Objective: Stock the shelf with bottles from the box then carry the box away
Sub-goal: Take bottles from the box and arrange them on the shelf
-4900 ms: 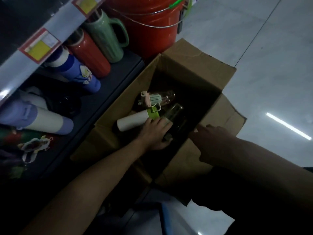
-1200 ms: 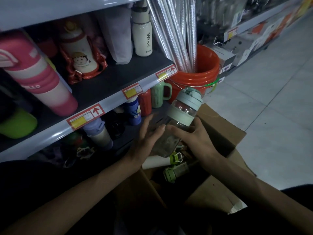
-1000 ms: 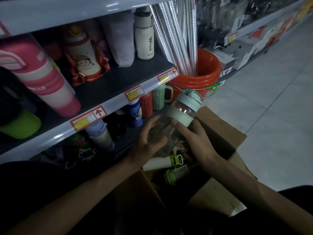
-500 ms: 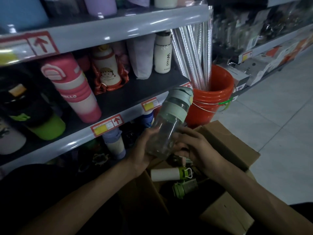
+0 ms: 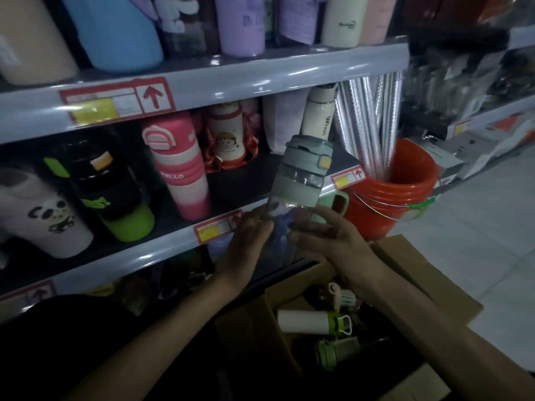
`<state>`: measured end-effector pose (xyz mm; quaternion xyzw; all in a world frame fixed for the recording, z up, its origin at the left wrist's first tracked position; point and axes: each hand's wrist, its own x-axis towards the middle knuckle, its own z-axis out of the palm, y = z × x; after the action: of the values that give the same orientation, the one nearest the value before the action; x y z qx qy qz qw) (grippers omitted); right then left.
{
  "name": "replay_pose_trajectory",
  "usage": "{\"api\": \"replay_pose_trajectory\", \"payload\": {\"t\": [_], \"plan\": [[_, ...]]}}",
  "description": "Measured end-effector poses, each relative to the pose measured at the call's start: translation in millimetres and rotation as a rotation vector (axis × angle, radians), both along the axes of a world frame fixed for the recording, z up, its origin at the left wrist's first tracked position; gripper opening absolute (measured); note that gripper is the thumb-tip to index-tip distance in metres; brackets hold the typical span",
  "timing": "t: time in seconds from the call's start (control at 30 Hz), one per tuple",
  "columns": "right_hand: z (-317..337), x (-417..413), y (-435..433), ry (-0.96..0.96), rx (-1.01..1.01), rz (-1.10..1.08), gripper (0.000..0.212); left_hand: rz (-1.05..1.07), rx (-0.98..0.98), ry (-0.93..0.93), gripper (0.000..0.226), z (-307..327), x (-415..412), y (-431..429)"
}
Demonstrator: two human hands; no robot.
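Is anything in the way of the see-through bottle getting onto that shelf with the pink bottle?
Nothing visible is. The left hand and right hand hold the clear bottle right in front of the middle shelf, and the dark patch beside the pink bottle is bare at the front. The cartoon bottle stands further back.

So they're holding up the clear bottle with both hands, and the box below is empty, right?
Not empty. The head view shows a white bottle and a green-capped one lying in the box. The left hand and right hand do hold the clear bottle.
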<state>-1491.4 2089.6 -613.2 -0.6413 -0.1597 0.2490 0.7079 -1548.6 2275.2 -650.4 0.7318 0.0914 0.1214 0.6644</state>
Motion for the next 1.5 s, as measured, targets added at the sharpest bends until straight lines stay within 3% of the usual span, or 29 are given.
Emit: {"api": "replay_pose_trajectory", "payload": {"t": [0.13,0.2,0.37,0.53,0.73,0.9,1.03,1.2,1.5], "plan": [[5.4,19.2,30.2,-0.134,-0.045,-0.112,0.059,0.161,0.354,-0.075,0.044,1.3,-0.4,13.8],[2.8,33.1,47.5,-0.17,-0.058,-0.16,0.064,0.225,0.409,-0.13,0.051,6.4,1.8,19.1],[2.8,57.7,80.5,-0.309,-0.097,-0.208,0.067,0.316,0.356,-0.164,0.052,15.2,11.2,21.9],[-3.1,76.5,106.8,-0.412,-0.08,-0.237,0.067,0.312,0.199,-0.077,0.064,14.9,28.1,28.8],[-16.5,100.8,134.9,-0.52,-0.14,-0.246,0.069,0.328,0.146,-0.009,0.072,18.7,48.3,32.5],[-18.3,113.1,153.6,-0.547,-0.189,-0.289,0.06,0.389,0.062,-0.014,0.065,24.9,64.4,38.7],[-14.9,119.1,167.3,-0.554,-0.209,-0.332,0.066,0.415,-0.017,-0.026,0.045,24.8,77.4,43.1],[-7.4,116.1,180.6,-0.551,-0.222,-0.35,0.066,0.448,-0.046,-0.034,0.065,31.3,89.0,46.4],[-13.0,118.1,194.0,-0.575,-0.254,-0.359,0.07,0.485,-0.054,-0.027,0.063,32.4,98.3,50.2]]}}
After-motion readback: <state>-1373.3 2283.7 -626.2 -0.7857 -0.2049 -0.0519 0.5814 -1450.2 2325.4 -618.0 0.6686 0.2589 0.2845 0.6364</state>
